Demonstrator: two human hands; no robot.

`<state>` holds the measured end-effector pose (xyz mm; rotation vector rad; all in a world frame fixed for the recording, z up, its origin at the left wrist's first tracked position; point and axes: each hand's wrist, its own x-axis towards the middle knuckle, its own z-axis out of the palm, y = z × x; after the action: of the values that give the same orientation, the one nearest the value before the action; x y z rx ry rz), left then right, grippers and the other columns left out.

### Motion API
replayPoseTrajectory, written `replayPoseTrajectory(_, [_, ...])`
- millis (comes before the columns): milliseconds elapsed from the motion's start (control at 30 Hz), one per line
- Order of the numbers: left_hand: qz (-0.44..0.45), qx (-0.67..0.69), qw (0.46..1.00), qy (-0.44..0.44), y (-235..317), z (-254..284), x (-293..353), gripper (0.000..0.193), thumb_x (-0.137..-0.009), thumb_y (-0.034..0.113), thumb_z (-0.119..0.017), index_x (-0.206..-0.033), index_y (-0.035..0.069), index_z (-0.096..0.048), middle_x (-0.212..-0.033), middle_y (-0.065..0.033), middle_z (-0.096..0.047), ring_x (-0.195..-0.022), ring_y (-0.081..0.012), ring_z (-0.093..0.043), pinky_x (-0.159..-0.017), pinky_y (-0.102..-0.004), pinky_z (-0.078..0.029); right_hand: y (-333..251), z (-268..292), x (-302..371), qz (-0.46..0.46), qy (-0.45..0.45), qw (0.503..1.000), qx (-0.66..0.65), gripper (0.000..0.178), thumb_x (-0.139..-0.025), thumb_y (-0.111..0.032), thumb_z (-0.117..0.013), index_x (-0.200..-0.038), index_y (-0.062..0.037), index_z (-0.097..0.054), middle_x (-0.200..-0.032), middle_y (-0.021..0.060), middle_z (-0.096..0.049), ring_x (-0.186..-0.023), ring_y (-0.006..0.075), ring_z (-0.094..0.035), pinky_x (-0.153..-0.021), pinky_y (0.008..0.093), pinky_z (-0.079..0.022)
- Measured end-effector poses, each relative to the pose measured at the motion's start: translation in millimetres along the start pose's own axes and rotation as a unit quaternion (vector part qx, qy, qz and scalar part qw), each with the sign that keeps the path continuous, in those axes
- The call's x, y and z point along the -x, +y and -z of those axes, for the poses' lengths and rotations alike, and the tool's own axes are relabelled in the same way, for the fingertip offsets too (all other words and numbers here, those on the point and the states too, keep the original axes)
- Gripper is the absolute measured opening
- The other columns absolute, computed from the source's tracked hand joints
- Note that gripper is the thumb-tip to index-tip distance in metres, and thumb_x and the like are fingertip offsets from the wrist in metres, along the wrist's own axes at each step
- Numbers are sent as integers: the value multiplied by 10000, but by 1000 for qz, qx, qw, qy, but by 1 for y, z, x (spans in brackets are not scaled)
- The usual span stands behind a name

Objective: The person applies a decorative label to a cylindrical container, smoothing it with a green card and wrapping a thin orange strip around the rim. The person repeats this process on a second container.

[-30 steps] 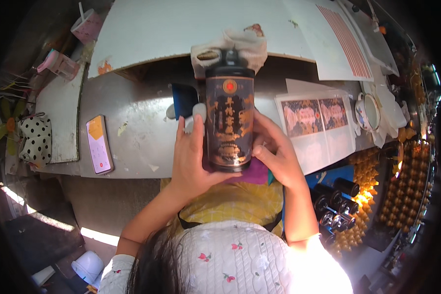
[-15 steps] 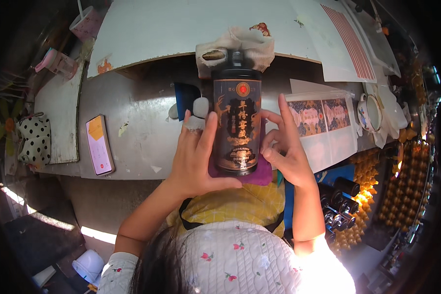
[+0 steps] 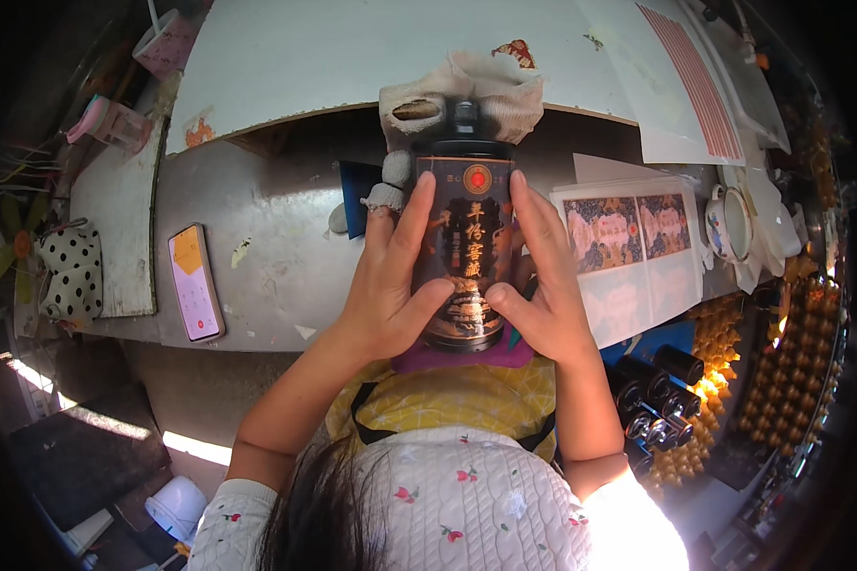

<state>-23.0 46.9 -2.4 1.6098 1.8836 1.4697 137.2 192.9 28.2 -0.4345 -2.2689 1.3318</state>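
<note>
A black bottle (image 3: 468, 224) with a dark body, gold and copper pictures and a red round emblem lies neck away from me at the table's front edge, over a purple cloth (image 3: 457, 357). My left hand (image 3: 390, 271) holds its left side, thumb on the front; a whitish wrap (image 3: 385, 197) covers one finger. My right hand (image 3: 548, 285) presses its right side, forefinger near the shoulder and thumb low on the front. The remaining right fingers are partly hidden behind the bottle. A crumpled whitish cloth (image 3: 509, 95) lies around the bottle's neck.
Printed decal sheets (image 3: 628, 238) lie at the right, beside a white enamel-like bowl (image 3: 728, 224). A phone (image 3: 196, 285) rests at the left. Several black bottles (image 3: 662, 390) stand low at the right by golden bumpy trays (image 3: 709, 371). A white board (image 3: 286, 57) spans the back.
Both hands have closed in on the bottle. The thumbs have come onto its front, and the right forefinger has laid itself along its side. The bottle has shifted slightly.
</note>
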Motion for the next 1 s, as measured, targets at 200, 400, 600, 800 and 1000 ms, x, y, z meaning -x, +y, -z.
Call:
replayPoseTrajectory(200, [21, 5, 1000, -10, 2, -3, 9, 905, -986, 530, -538, -1618, -5, -171, -1576, -270, -305, -1339, -430, -376, -1153, -481, -256, 1, 2, 1, -23, -18, 999, -24, 958, -730, -225, -792, -1586, -110, -376, -1532, 194, -403, -1354, 356, -475, -1106, 434, -415])
replayPoseTrajectory(400, [22, 9, 1000, -14, -2, -6, 5, 940, -983, 578, -512, -1620, -11, -148, -1529, -265, -350, -1277, -419, -412, -1123, -480, -284, 6, 3, 0, 0, -7, 1000, -8, 970, -739, -231, -794, -1595, -106, -356, -1533, 181, -396, -1329, 333, -485, -1040, 404, -456])
replayPoseTrajectory(600, [28, 51, 998, 4, -4, -5, 2, 986, -956, 575, -551, -1627, 1, -112, -1503, -256, -378, -1237, -404, -433, -1102, -469, -312, 10, 0, -2, -43, -10, 997, -67, 987, -747, -237, -780, -1610, -100, -320, -1519, 171, -426, -1284, 297, -491, -1002, 365, -441])
replayPoseTrajectory(800, [-9, 11, 1000, 16, -8, -7, 8, 1016, -936, 588, -584, -1621, -8, -127, -1491, -318, -355, -1227, -484, -420, -1126, -523, -280, 6, -15, 4, -87, 63, 982, -153, 1043, -736, -290, -736, -1636, -100, -244, -1446, 75, -448, -1036, 135, -506, -824, 232, -412])
replayPoseTrajectory(1000, [130, -192, 961, 154, 11, 98, 49, 881, -888, 280, -742, -1587, 24, -272, -1577, -207, -388, -1380, -393, -447, -1158, -476, -333, 5, -17, 10, -142, 105, 978, -111, 1135, -815, -697, -689, -1648, -115, -183, -1483, 118, -427, -932, 108, -538, -684, 206, -402])
